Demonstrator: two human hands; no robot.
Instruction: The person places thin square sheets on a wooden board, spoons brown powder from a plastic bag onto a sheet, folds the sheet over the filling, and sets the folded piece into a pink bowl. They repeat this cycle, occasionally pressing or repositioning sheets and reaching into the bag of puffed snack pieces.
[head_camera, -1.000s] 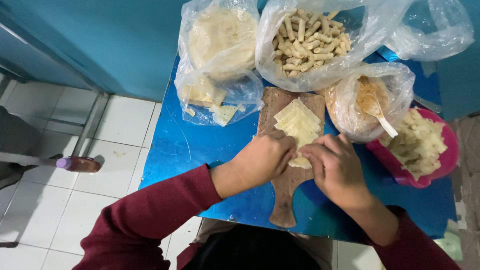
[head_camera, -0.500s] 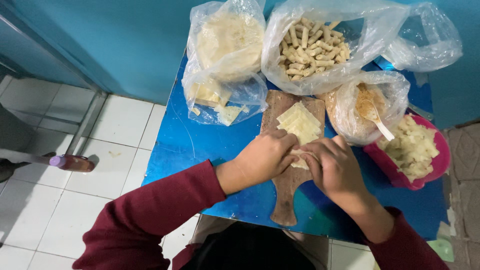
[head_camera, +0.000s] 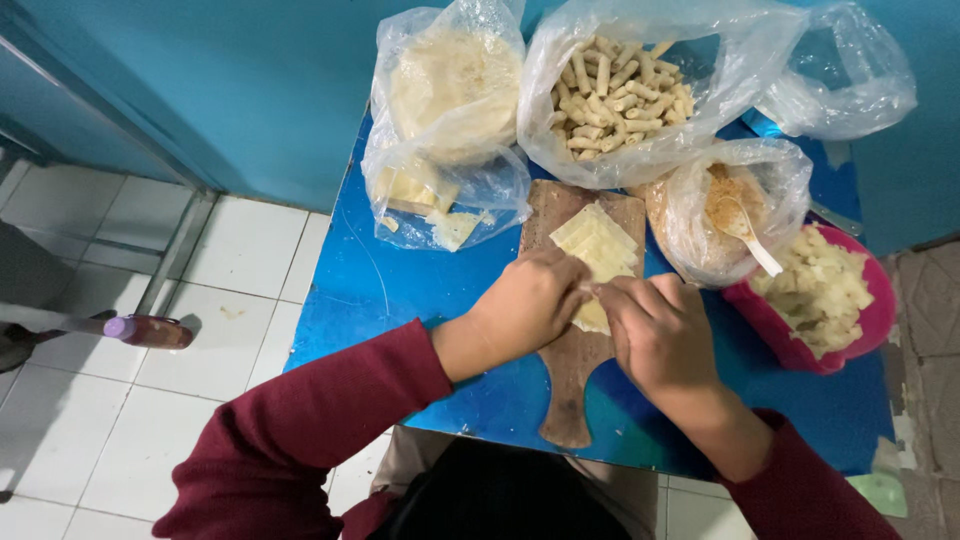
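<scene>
1. The left hand (head_camera: 525, 305) and the right hand (head_camera: 660, 335) meet over the near edge of a pale square pastry wrapper (head_camera: 597, 250) lying on the wooden cutting board (head_camera: 572, 370). Both are curled with fingertips pinched together at the sheet's near corner; how much of the sheet each actually grips cannot be told, since the knuckles hide it.
2. The wrapper looks thin and soft. Pulling unevenly between the two hands could tear it, or stretch one corner out of shape.
3. Several sheets appear stacked under the top one. If they cling together, two may lift at once.
4. The bag of brown filling (head_camera: 725, 215), with a white spoon (head_camera: 745, 225) standing in it, sits just beside the right hand; a careless elbow or wrist could tip it onto the blue table (head_camera: 420, 290).
5. The pink bowl of diced pale cubes (head_camera: 820, 300) sits near the table's right edge and could be nudged off.
6. The bag of finished rolls (head_camera: 620, 90) leans just behind the board and may slump onto the wrappers.
</scene>
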